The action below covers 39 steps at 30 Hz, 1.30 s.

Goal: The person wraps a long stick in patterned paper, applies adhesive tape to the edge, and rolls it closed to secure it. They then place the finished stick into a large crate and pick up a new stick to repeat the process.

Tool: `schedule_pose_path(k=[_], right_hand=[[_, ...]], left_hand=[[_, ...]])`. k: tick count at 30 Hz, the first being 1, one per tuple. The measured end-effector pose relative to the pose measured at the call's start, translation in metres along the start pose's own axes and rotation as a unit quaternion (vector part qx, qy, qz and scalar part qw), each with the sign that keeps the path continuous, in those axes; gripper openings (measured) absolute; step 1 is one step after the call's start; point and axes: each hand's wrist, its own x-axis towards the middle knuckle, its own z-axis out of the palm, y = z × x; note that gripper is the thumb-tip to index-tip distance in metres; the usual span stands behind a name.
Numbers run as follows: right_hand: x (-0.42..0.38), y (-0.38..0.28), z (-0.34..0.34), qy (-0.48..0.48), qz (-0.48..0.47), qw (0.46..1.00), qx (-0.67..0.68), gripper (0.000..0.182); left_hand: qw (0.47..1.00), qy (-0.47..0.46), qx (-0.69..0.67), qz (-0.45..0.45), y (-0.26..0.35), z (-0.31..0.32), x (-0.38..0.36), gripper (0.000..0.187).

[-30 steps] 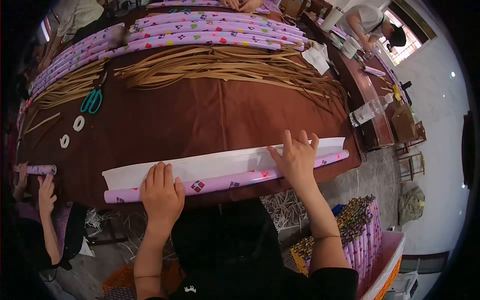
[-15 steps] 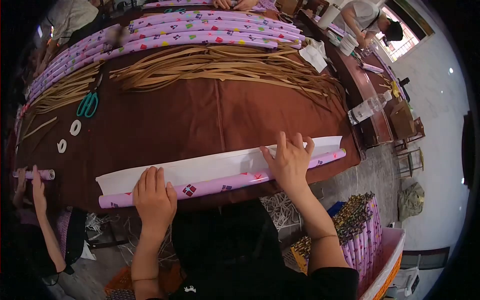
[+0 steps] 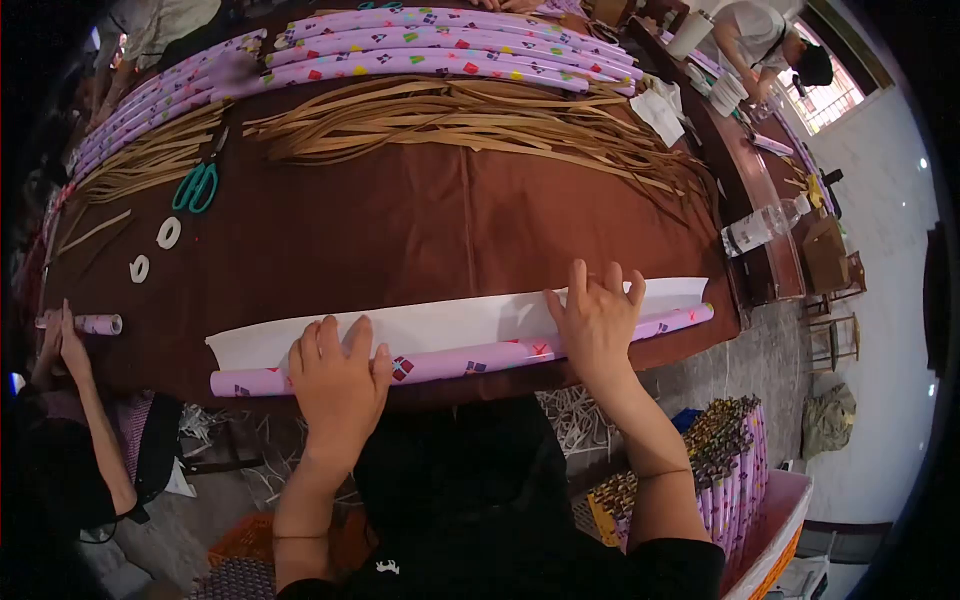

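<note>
A roll of lilac wrapping paper (image 3: 455, 362) with a gift-box print lies along the near edge of the brown-covered table. Behind it, the unrolled part shows its white back (image 3: 450, 322). My left hand (image 3: 335, 375) rests on the roll towards its left end, fingers stretched out and spread across the roll and the white side. Towards the right end, my right hand (image 3: 597, 325) presses on the roll, its spread fingers reaching over the white side. Both palms face down, and neither hand is wrapped around the paper.
Brown strips (image 3: 420, 125) and several long lilac rolls (image 3: 440, 65) lie farther back. Green-handled scissors (image 3: 196, 187) and white tape rolls (image 3: 168, 233) are at left. Another person's hands (image 3: 68, 340) hold a lilac roll there. A bin of finished rolls (image 3: 790, 500) stands right.
My left hand has shifted slightly right along the roll, its fingers spreading wider. My right hand stays at about the same place on the paper. The whole view has shifted a little.
</note>
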Motion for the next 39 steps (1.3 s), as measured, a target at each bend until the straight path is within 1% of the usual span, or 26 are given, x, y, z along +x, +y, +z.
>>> schedule_pose_path(k=[1,2,4,5,7,8,10,11,13,14,17,19,20,21,23,24,25,27,28,30,31,32,34,35,37,39], right_hand=[[-0.001,0.001,0.003,0.010,-0.002,1.000,0.004,0.050],[-0.001,0.000,0.003,0.011,-0.005,1.000,0.007,0.050],[-0.001,0.000,0.003,0.018,-0.003,1.000,0.006,0.050],[-0.002,0.000,0.003,0.018,-0.005,1.000,0.007,0.050],[-0.003,0.000,0.004,-0.004,0.001,1.000,-0.005,0.049],[-0.003,0.000,0.004,-0.003,-0.001,1.000,-0.004,0.049],[-0.002,-0.001,0.003,0.012,-0.003,1.000,-0.005,0.049],[-0.002,-0.001,0.003,0.013,-0.005,1.000,-0.005,0.049],[-0.002,0.000,0.003,0.014,-0.004,1.000,0.000,0.039],[-0.003,0.001,0.003,0.014,-0.004,1.000,-0.003,0.039],[-0.004,0.004,0.005,0.008,0.000,1.000,0.023,0.037],[-0.003,0.004,0.001,0.003,-0.004,1.000,0.016,0.038],[-0.003,0.007,0.004,0.020,-0.017,1.000,0.004,0.048],[-0.002,0.010,0.001,0.018,-0.012,1.000,-0.004,0.048],[0.003,0.018,-0.007,-0.006,-0.024,0.999,0.044,0.052],[0.006,0.029,-0.008,-0.004,-0.033,0.997,0.065,0.050],[0.008,0.042,-0.010,-0.007,-0.030,0.998,0.058,0.050],[0.011,0.072,-0.019,-0.025,-0.083,0.980,0.178,0.042],[0.013,0.086,-0.027,-0.016,-0.091,0.979,0.180,0.041],[0.010,0.120,-0.035,-0.053,-0.056,0.983,0.168,0.041],[0.006,0.141,-0.031,-0.101,-0.035,0.978,0.177,0.039],[0.001,0.156,-0.029,-0.101,-0.032,0.980,0.170,0.039],[-0.009,0.179,-0.023,-0.099,0.048,0.968,0.227,0.038],[-0.017,0.187,-0.016,-0.069,0.051,0.977,0.195,0.038],[-0.023,0.185,-0.015,-0.067,0.068,0.984,0.148,0.039],[-0.024,0.176,-0.009,-0.035,0.062,0.993,0.096,0.044]], left_hand=[[0.998,0.048,0.016,0.028,0.005,0.000,0.006,0.034],[0.998,0.047,0.018,0.024,0.011,0.002,0.008,0.034],[0.997,0.033,-0.033,0.053,0.029,0.008,0.014,0.036],[0.995,0.063,-0.036,0.070,0.039,0.011,0.018,0.036],[0.993,0.032,-0.085,0.075,0.064,0.012,0.024,0.036],[0.989,0.067,-0.097,0.088,0.077,0.020,0.027,0.036],[0.985,0.021,-0.148,0.088,0.103,0.024,0.033,0.036],[0.978,0.043,-0.170,0.114,0.114,0.028,0.037,0.035],[0.966,0.060,-0.208,0.140,0.135,0.032,0.042,0.033],[0.962,0.056,-0.213,0.163,0.142,0.033,0.043,0.033],[0.963,0.060,-0.216,0.150,0.154,0.038,0.046,0.032],[0.958,0.061,-0.233,0.155,0.154,0.041,0.046,0.033],[0.961,0.069,-0.215,0.160,0.154,0.046,0.044,0.035],[0.963,0.077,-0.198,0.164,0.154,0.046,0.043,0.038],[0.963,0.072,-0.202,0.164,0.152,0.046,0.041,0.040],[0.966,0.054,-0.193,0.163,0.152,0.043,0.041,0.041],[0.969,0.035,-0.184,0.162,0.151,0.042,0.041,0.043],[0.969,0.033,-0.179,0.166,0.151,0.043,0.042,0.044],[0.971,0.032,-0.173,0.164,0.151,0.042,0.042,0.045],[0.971,0.030,-0.173,0.161,0.151,0.042,0.043,0.047],[0.970,0.032,-0.179,0.163,0.151,0.042,0.043,0.047],[0.971,0.033,-0.172,0.161,0.152,0.042,0.042,0.047],[0.971,0.037,-0.170,0.163,0.151,0.040,0.043,0.047],[0.972,0.029,-0.164,0.166,0.151,0.039,0.043,0.046],[0.971,0.018,-0.167,0.170,0.151,0.039,0.044,0.047],[0.970,0.016,-0.165,0.175,0.151,0.039,0.043,0.047]])
